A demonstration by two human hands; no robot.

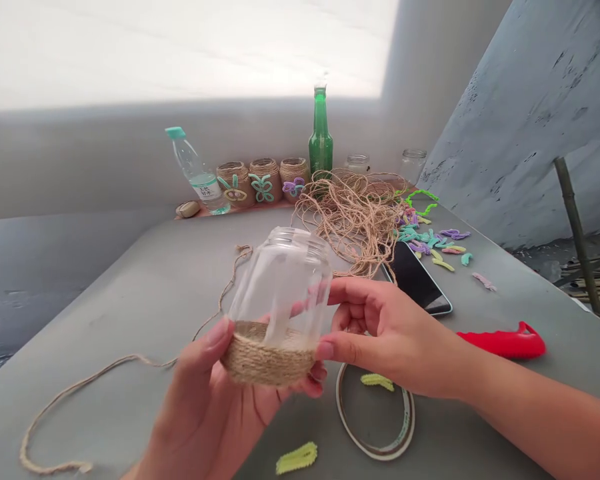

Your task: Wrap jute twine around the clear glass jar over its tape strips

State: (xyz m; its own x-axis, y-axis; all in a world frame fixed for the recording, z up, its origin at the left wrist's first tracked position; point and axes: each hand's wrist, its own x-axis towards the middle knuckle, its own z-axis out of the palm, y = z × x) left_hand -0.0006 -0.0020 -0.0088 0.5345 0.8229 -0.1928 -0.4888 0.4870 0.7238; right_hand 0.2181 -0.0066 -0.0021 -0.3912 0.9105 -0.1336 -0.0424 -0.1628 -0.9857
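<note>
A clear glass jar (285, 287) is held tilted above the table, its lower part wrapped in a band of jute twine (267, 357). My left hand (215, 393) cups the jar from below, with the thumb on the left end of the band. At its right side, my right hand (380, 327) grips the jar, thumb at the band's edge and index finger reaching behind the glass. A length of twine (130, 360) lies across the left of the table. Beyond the jar rests a large loose heap of twine (355, 220).
Three twine-wrapped jars (264, 180), a water bottle (200, 167) and a green bottle (321, 137) line the back. On the right lie a phone (420, 280), a red-handled tool (505, 343) and several pipe-cleaner pieces (420, 240). A tape ring (405, 437) sits in front.
</note>
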